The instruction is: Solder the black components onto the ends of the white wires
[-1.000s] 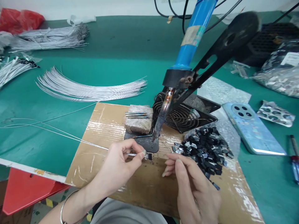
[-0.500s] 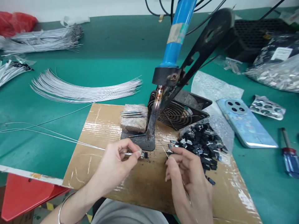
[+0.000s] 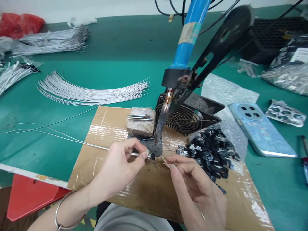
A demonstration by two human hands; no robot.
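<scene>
My left hand [image 3: 122, 173] pinches thin white wires [image 3: 96, 146] together with a small black connector [image 3: 152, 156], which pokes out past the fingertips. Between thumb and fingers of my right hand [image 3: 196, 186] is a thin strand of solder wire [image 3: 165, 161], its free end pointing up and left, close to the connector. Above both hands a blue soldering iron [image 3: 190, 38] is clamped in a black metal stand [image 3: 221, 45]. Its dark tip [image 3: 158, 133] points down over a dark plate [image 3: 157, 149], just beyond the connector.
Loose black connectors [image 3: 211, 150] lie piled to the right, beside a black fan [image 3: 187, 118]. A block [image 3: 141, 128] carries several thin wire pieces. Fanned white wires [image 3: 91, 94] lie behind the cardboard [image 3: 89, 170]. A blue phone [image 3: 264, 131] rests at right.
My right hand has moved left, bringing the solder wire nearer to the connector. My left hand keeps its pinch. The whole view has shifted slightly.
</scene>
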